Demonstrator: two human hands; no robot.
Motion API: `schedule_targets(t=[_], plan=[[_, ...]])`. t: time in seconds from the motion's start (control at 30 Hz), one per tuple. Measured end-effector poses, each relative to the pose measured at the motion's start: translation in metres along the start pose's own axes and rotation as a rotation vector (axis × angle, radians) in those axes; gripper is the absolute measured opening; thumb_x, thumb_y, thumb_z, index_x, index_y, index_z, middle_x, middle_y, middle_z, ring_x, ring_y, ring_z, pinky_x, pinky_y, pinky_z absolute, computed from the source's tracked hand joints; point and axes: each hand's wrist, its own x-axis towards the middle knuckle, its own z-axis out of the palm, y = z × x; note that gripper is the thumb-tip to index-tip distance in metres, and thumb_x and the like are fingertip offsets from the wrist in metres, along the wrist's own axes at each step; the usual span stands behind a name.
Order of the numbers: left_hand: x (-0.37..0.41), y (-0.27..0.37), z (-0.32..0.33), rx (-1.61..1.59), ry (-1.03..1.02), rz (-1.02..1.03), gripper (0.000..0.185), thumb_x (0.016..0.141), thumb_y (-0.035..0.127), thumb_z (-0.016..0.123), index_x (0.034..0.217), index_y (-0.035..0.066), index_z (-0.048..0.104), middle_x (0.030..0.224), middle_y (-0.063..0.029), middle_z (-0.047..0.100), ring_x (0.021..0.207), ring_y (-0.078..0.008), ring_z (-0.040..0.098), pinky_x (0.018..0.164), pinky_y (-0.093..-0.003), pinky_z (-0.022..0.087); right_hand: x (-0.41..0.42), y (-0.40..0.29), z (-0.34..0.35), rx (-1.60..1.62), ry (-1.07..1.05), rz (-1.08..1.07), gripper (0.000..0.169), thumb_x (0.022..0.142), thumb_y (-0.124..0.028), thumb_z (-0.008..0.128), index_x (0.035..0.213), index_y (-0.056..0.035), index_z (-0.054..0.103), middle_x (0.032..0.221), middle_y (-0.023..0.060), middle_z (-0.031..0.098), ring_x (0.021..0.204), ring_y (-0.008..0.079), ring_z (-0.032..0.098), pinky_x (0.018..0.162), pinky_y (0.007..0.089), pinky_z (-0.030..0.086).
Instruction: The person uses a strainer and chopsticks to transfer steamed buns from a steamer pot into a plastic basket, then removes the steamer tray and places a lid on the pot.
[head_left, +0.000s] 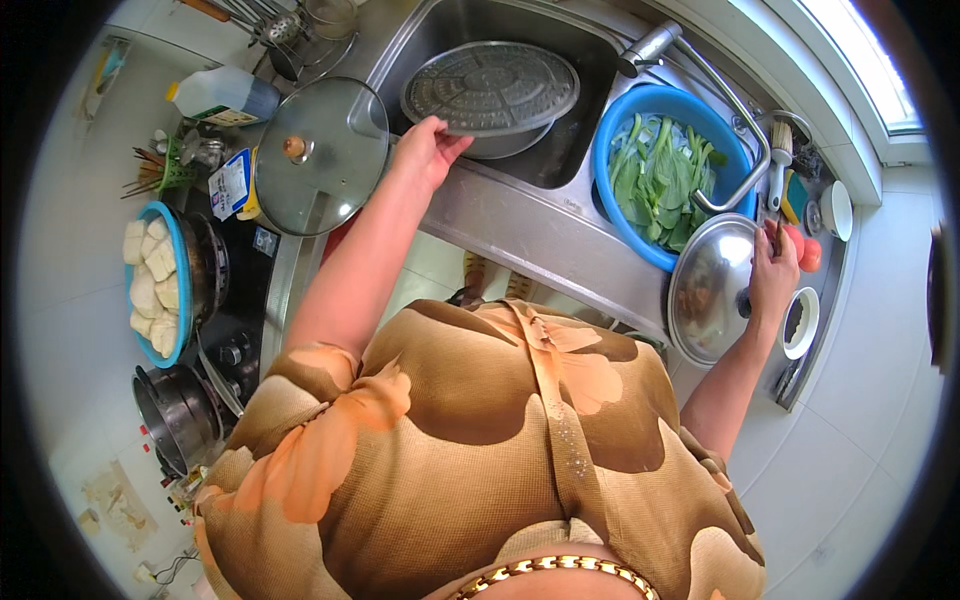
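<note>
My left hand (431, 154) pinches the near rim of a round perforated metal steamer plate (491, 86). The plate rests over a metal pot (510, 145) in the stainless steel sink (574, 161). To the right, my right hand (776, 281) is beside a domed metal pot lid (705, 277) with a dark knob (744, 302). Its fingertips reach the red tomatoes (810, 255), and a small dark thing shows between the fingers. Whether that hand grips anything is unclear. Leafy greens (664, 176) lie in a blue plastic basin (611, 225) beside the sink.
The faucet (739, 112) arches over the basin. A glass lid (322, 165) stands left of the sink, near a plastic jug (232, 94). White chunks (154, 262) fill a blue-rimmed bowl on the stove, with a pot (176, 420) nearby. White bowls (836, 210) line the right counter.
</note>
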Motion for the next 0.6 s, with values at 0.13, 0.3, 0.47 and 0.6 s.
schedule_targets(t=[0.13,0.3,0.47,0.6], plan=[[0.022,-0.007,0.009,0.083,0.189,-0.214,0.040,0.089,0.025,0.058,0.109,-0.008,0.046,0.109,-0.0232,0.053,0.092,-0.0328,0.058,0.080,-0.0450,0.054,-0.017,0.004,-0.010,0.020,-0.056,0.183,0.028,0.086,-0.017,0.061,0.107,0.0000,0.061,0.100,0.0115,0.065,0.090,0.0206,0.062,0.080,0.0306,0.047],[-0.024,-0.025,-0.007,0.079,-0.131,-0.149,0.044,0.090,0.025,0.055,0.116,-0.008,0.040,0.113,-0.0219,0.052,0.098,-0.0313,0.058,0.083,-0.0433,0.051,-0.025,0.004,-0.009,0.114,-0.047,0.166,0.026,0.085,-0.015,0.062,0.107,-0.0002,0.061,0.098,0.0109,0.065,0.087,0.0194,0.063,0.078,0.0296,0.047],[-0.100,-0.010,0.004,0.335,-0.175,-0.015,0.031,0.094,0.021,0.048,0.118,0.003,0.047,0.107,-0.0160,0.059,0.090,-0.0233,0.062,0.072,-0.0338,0.054,-0.008,0.003,-0.002,0.137,-0.056,0.136,0.026,0.087,-0.017,0.061,0.106,0.0006,0.062,0.096,0.0099,0.066,0.088,0.0172,0.063,0.078,0.0283,0.048],[-0.140,-0.005,-0.022,0.427,-0.073,0.044,0.033,0.094,0.022,0.048,0.121,0.004,0.048,0.107,-0.0122,0.060,0.085,-0.0192,0.062,0.066,-0.0295,0.053,0.019,-0.063,0.002,0.326,-0.056,0.006,0.027,0.091,-0.022,0.057,0.107,-0.0008,0.063,0.085,0.0036,0.063,0.068,0.0081,0.052,0.061,0.0212,0.042]])
